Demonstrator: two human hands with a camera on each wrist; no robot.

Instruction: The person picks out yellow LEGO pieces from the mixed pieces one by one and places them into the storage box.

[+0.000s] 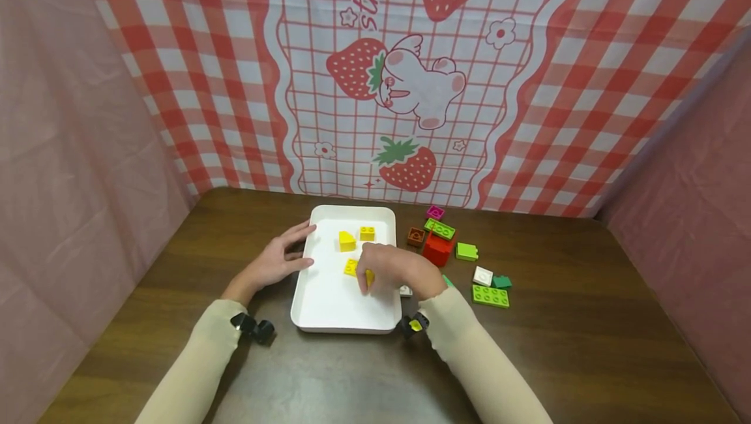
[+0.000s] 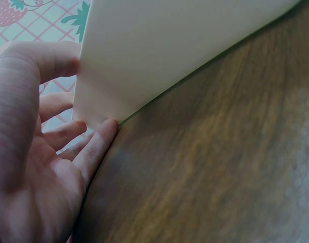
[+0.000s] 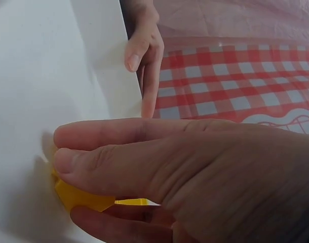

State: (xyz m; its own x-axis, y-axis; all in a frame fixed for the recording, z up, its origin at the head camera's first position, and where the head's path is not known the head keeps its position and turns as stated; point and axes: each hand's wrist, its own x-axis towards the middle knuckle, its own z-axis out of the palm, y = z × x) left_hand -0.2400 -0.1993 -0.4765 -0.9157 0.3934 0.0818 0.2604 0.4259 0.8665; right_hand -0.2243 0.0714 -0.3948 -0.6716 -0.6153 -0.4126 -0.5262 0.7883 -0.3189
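Observation:
A white tray (image 1: 328, 310) lies on the wooden table with several yellow toy bricks in it. My right hand (image 1: 390, 264) is over the tray's right half and pinches a yellow brick (image 3: 83, 197) between thumb and fingers, close over the tray floor. A studded yellow brick (image 1: 350, 267) lies just left of those fingers. Farther back are a wedge-like yellow brick (image 1: 347, 241) and a small studded one (image 1: 367, 233). At the tray's left side, my left hand (image 1: 278, 261) touches the rim and outer wall with thumb and extended fingers.
Right of the tray lie a red block (image 1: 438, 249), a brown brick (image 1: 415, 236), a pink brick (image 1: 435, 212), lime bricks (image 1: 491, 296), a white brick (image 1: 483, 276) and a dark green brick (image 1: 502, 282). A checked strawberry cloth (image 1: 235, 85) hangs behind the table (image 1: 587, 319).

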